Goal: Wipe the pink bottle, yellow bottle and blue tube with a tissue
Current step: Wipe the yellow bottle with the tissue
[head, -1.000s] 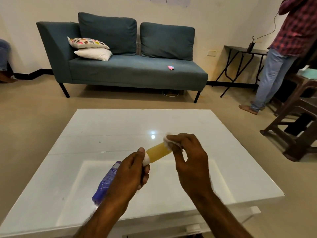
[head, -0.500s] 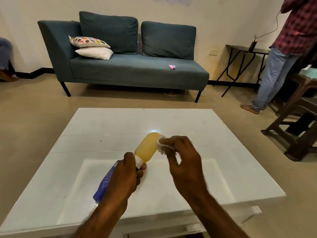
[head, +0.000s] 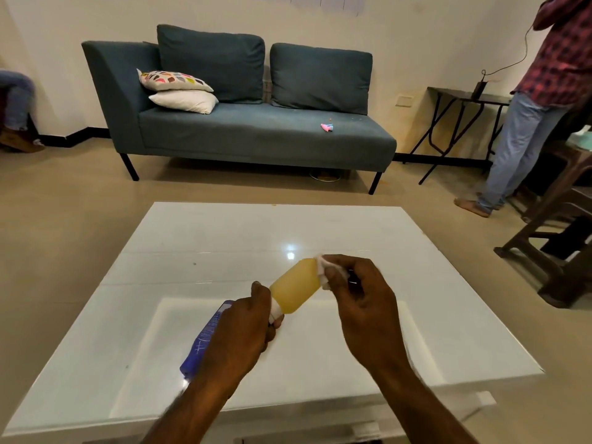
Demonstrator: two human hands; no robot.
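Observation:
My left hand grips the yellow bottle by its white cap end and holds it above the white table, base pointing away and to the right. My right hand pinches a small white tissue against the bottle's far end. The blue tube lies on the table just left of my left hand, partly hidden by it. No pink bottle shows on the table.
A teal sofa with two pillows and a small pink item stands beyond the table. A person stands at the right by a black side table and dark wooden chairs.
The yellow bottle swung from lying nearly level to pointing more away from me. My right hand with the tissue has followed its far end.

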